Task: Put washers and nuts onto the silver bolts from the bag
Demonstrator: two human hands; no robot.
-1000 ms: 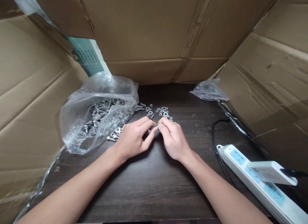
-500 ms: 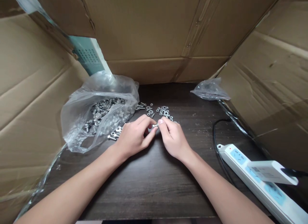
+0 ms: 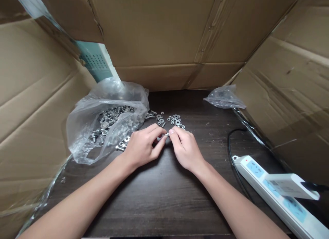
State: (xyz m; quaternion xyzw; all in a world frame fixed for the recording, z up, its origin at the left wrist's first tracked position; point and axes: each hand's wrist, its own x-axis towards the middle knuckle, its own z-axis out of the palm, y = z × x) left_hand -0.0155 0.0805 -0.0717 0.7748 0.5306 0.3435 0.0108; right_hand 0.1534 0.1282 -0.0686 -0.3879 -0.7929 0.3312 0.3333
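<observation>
Pinched between the left hand point(image 3: 145, 145) and right hand point(image 3: 185, 148), the small bolt point(image 3: 167, 134) could drop if either fingertip grip slips.

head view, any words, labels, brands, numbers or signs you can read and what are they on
None can be read.
Teal sheet: rows of dark characters, too small and blurred to read.
White plug-in adapter: a printed label, too blurred to read.
White power strip: a small red mark near its end, no legible lettering.
</observation>
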